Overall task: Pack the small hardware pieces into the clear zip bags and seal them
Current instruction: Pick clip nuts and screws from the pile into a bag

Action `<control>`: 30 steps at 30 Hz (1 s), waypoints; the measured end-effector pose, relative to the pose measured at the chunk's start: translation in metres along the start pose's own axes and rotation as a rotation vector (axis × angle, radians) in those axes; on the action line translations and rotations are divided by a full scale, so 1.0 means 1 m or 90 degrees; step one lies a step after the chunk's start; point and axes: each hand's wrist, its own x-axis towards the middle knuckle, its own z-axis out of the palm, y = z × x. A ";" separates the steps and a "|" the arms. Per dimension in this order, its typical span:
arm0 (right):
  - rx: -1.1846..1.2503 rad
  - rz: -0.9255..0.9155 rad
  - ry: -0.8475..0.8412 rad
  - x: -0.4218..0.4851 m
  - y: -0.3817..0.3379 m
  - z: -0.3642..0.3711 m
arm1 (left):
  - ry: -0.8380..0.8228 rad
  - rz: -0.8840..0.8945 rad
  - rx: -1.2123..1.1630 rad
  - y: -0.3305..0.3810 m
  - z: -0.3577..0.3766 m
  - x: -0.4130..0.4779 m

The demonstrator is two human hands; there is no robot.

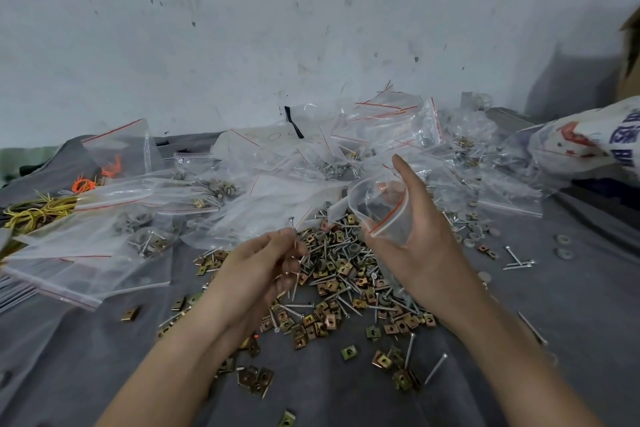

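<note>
Right hand (426, 253) grips glossy clear bag (388, 215); left hand (263, 263) pinches slim nails (293, 229).

You are looking at a thin, glossy clear plastic zip bag (388, 218), bright smooth metal screws (332, 291) and duller brass-toned metal clips (382, 361), all over matt, wrinkled grey cloth (571, 315). The wall (311, 28) looks rough, chalky and pitted.
</note>
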 end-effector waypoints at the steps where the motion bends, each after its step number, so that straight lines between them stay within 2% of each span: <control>1: 0.002 -0.001 0.001 0.000 0.000 0.000 | -0.006 -0.014 -0.058 0.001 0.002 0.001; 6: 0.005 0.001 0.006 0.001 0.000 0.001 | -0.013 -0.043 -0.204 0.007 0.006 0.005; 18: -0.003 0.005 0.008 -0.001 -0.004 -0.002 | -0.109 -0.019 -0.279 0.010 0.008 0.003; 24: -0.005 0.003 0.007 -0.001 -0.005 -0.002 | -0.164 -0.048 -0.354 0.013 0.011 0.001; 30: -0.005 0.005 0.010 0.001 -0.001 -0.001 | -0.152 -0.032 -0.375 0.011 0.014 0.005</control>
